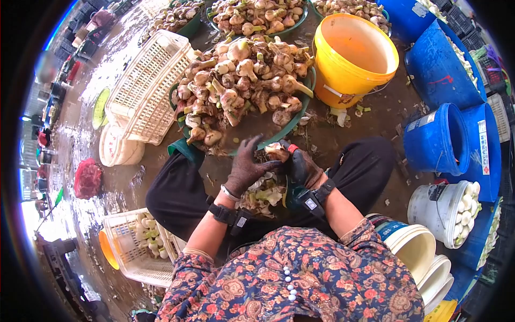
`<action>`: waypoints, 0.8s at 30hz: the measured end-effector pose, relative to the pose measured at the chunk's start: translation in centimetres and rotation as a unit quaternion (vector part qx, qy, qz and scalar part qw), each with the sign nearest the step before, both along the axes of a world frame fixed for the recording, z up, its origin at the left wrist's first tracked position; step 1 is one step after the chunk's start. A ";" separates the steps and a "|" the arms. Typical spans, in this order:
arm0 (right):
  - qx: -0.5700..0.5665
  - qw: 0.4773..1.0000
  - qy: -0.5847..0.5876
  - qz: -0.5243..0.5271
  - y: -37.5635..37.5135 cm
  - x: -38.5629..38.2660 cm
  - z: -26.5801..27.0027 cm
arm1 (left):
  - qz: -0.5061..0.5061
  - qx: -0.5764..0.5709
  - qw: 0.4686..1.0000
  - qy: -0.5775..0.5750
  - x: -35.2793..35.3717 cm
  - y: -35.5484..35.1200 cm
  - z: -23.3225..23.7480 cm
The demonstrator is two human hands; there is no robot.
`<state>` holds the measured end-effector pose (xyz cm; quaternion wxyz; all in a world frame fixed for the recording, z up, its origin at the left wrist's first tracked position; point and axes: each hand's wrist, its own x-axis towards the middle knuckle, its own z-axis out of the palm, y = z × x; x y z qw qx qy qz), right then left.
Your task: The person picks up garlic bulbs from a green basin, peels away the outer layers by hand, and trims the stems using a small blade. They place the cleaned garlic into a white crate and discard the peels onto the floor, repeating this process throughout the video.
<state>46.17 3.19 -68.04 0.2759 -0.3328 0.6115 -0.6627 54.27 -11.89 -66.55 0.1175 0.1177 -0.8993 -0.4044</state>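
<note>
Between my two gloved hands is a garlic bulb (276, 152) with brownish, peeling skin. My right hand (303, 170) is closed, with the bulb at its fingertips and a small patch of red showing there. My left hand (248, 167) is open beside it, fingers apart and thumb reaching under the bulb. Just beyond my hands, a green basin (307, 102) carries a high heap of untrimmed garlic (241, 80) with stems and roots. Loose husks and leaf scraps (262, 199) lie below my hands, between my legs.
A yellow bucket (343, 80) stands beyond the basin to the right. White crates (155, 86) are stacked at left; another crate (129, 252) holds cleaned bulbs. Blue buckets (434, 139) and a white bucket (437, 214) of peeled garlic line the right. A red net bag (88, 178) lies left.
</note>
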 end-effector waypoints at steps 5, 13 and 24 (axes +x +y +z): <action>0.150 0.881 -0.449 0.005 0.1 -0.7 -1.3 | -0.132 -0.095 0.985 0.051 0.0 -0.8 0.6; 0.005 0.922 -0.374 0.095 -0.1 -0.5 -6.9 | -0.020 -0.012 0.999 0.030 0.6 0.7 -2.4; -0.021 0.961 -0.242 0.130 0.2 -1.0 0.8 | -0.011 0.265 0.962 0.058 1.3 -0.2 -1.4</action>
